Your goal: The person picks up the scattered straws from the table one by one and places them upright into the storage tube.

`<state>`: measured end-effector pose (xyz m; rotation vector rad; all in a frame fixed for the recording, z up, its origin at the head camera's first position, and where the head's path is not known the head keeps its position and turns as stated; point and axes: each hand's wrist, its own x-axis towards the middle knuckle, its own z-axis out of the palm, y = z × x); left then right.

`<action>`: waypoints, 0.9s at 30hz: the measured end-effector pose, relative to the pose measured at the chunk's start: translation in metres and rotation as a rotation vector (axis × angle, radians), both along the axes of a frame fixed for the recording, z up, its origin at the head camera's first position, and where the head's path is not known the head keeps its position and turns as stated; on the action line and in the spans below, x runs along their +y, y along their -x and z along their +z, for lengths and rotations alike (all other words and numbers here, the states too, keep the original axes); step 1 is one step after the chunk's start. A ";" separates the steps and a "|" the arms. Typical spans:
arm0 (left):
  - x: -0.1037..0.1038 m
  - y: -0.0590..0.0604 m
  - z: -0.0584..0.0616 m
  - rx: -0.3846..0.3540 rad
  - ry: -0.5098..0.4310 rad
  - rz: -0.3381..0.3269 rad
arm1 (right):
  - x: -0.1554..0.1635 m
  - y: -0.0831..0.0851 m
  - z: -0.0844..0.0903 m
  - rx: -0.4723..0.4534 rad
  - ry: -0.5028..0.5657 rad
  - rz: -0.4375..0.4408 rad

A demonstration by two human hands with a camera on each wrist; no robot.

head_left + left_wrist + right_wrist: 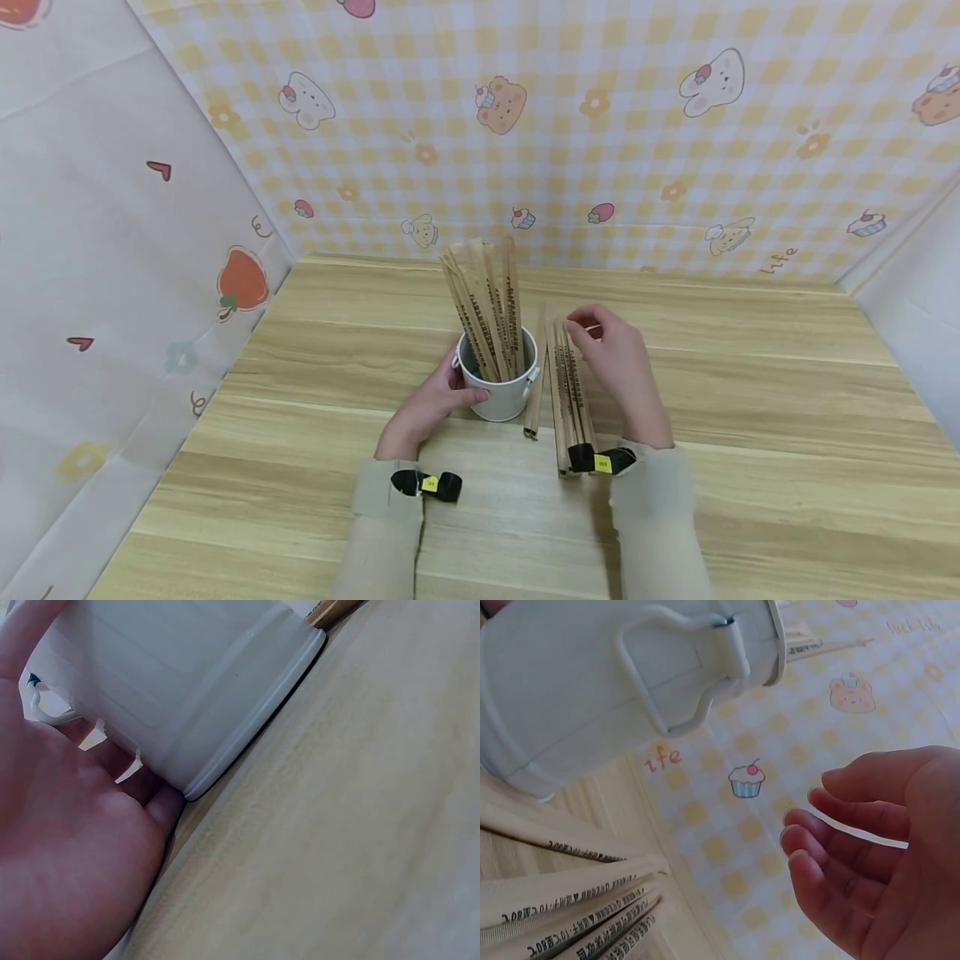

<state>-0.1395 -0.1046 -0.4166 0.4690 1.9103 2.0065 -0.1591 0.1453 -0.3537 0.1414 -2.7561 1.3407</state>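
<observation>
**Right hand over the sleeves, left hand on the pail**

A small white metal pail point(504, 392) stands upright near the middle of the wooden table point(750, 417), with a bundle of paper-sleeved chopsticks point(486, 308) standing in it and leaning slightly back and to the left. The left hand point(429, 406) wraps its fingers against the pail's left wall; the left wrist view shows the palm and fingers pressed to the white side, down by the base rim.

Just to the right of the pail lies a loose row of the same paper sleeves point(570, 392), flat on the table. Their long axes run away from the person, the near ends by the right wrist and the far ends level with the pail's rim. One sleeve point(536, 392) lies apart, slanted against the pail's right side.

The right hand point(618, 367) hovers over the far ends of this row, fingers loosely curled and, in the right wrist view, holding nothing. The row lies directly under and toward the person from its fingertips, so the right hand is by far the nearer one.
</observation>
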 end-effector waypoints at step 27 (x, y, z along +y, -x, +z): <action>0.000 0.000 0.000 -0.004 -0.002 0.004 | 0.015 0.010 -0.020 -0.147 -0.079 0.025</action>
